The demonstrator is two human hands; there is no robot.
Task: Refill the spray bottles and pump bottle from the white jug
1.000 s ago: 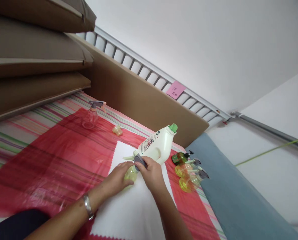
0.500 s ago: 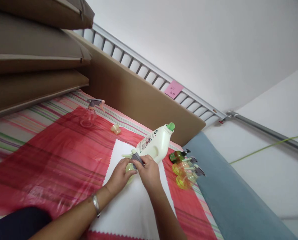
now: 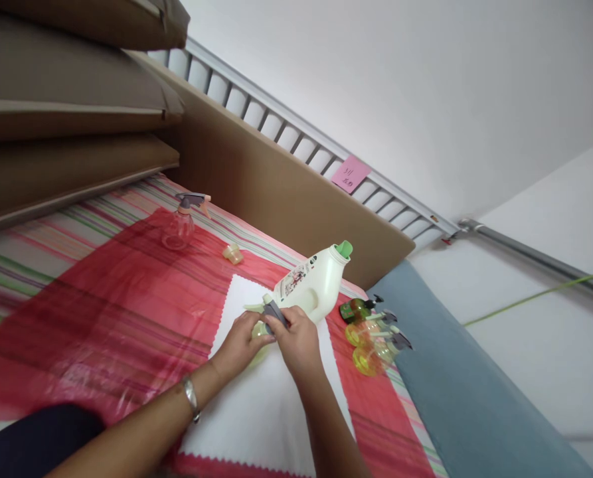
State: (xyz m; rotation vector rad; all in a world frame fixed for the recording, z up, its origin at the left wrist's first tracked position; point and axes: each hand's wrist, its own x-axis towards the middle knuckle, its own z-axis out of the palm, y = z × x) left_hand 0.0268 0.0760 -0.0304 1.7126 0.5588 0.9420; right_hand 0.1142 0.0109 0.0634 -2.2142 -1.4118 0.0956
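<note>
Over a white cloth [image 3: 256, 411] with a zigzag edge, both hands are closed on one small spray bottle [image 3: 260, 354] with yellowish liquid. My left hand [image 3: 239, 342] grips it around the neck. My right hand [image 3: 296, 335] holds its grey and pale green trigger head [image 3: 271, 307] from the right. The fingers hide much of the neck joint. Just beyond the hands stands a large white jug [image 3: 321, 282], its green spout uncapped, at the cloth's far edge.
To the right stand a dark green pump bottle [image 3: 353, 309] and two yellow spray bottles [image 3: 368, 360]. A clear spray bottle [image 3: 177, 229] and a pale cap [image 3: 233, 253] are at the far left on the red sheet [image 3: 127, 299]. A brown board [image 3: 276, 186] rises behind.
The view has shifted slightly. Both hands keep their hold on the spray bottle and its trigger head, with hardly any visible movement.
</note>
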